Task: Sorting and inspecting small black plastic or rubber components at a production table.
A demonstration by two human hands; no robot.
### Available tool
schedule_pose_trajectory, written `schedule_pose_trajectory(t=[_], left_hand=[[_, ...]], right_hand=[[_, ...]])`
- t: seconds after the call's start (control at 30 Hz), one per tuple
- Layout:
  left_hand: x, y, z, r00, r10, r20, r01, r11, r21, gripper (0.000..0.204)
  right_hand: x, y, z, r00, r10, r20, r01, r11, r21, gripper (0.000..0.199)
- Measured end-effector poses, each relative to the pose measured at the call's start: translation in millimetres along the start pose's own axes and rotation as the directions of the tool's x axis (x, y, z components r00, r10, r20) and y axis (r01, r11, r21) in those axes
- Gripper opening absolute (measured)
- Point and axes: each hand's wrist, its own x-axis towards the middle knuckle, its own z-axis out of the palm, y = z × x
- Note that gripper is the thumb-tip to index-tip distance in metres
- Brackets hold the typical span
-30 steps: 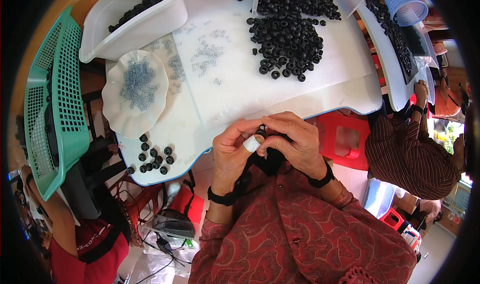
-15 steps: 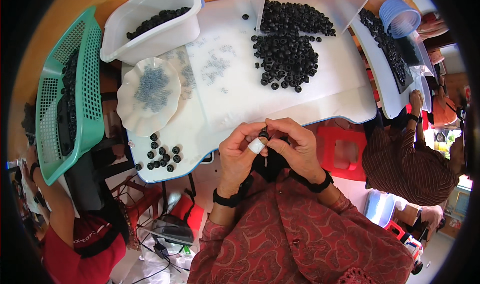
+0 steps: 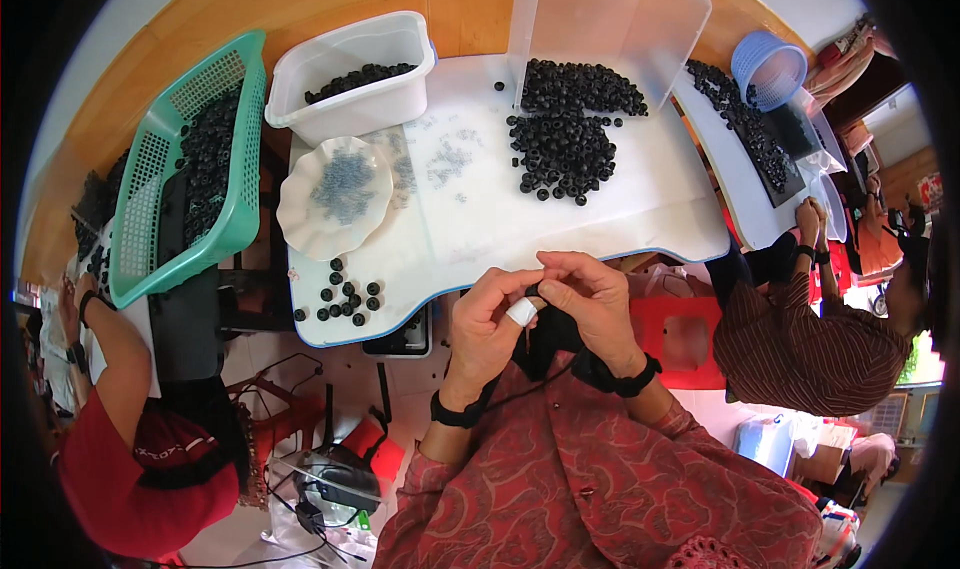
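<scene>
Black small ring [image 3: 537,292] pinched between left hand [image 3: 487,319] and right hand [image 3: 592,299], both grips closed on it. Beyond the grips, on white surface [image 3: 640,199], heap of black rings [image 3: 562,144]; left of them, few loose rings [image 3: 345,297].

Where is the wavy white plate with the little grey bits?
In the head view, the wavy white plate sits on the left part of the white table, just below the white tub and beside the green basket.

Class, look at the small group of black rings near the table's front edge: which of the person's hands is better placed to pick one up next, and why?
Probably the left hand: the small group of black rings lies on the table's left side, nearer to it. The right hand would have to cross over the left.
</scene>
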Motion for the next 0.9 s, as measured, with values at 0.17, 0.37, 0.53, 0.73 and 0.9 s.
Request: schedule_pose_trajectory(t=[0.17,0.37,0.53,0.73,0.9], left_hand=[[-13,10,3,0.999,0.052,0.011,-0.053,0.991,0.122,0.029],[-24,16,11,0.995,0.096,0.004,-0.096,0.989,0.110,0.032],[-35,20,20,0.996,0.057,-0.064,-0.059,0.998,-0.023,0.032],[-40,26,18,0.980,0.199,-0.025,-0.193,0.971,0.141,0.032],[-46,27,20,0.980,0.192,-0.049,-0.184,0.973,0.138,0.034]], right_hand=[[-10,-8,4,1.000,-0.006,0.025,0.006,1.000,0.014,0.032],[-21,-14,3,0.999,0.011,0.030,-0.010,1.000,-0.005,0.028],[-29,-18,4,0.998,0.028,0.061,-0.034,0.996,0.088,0.024],[-31,-21,7,0.997,0.019,0.074,-0.031,0.986,0.166,0.023],[-31,-23,10,0.995,0.024,0.100,-0.045,0.974,0.220,0.023]])
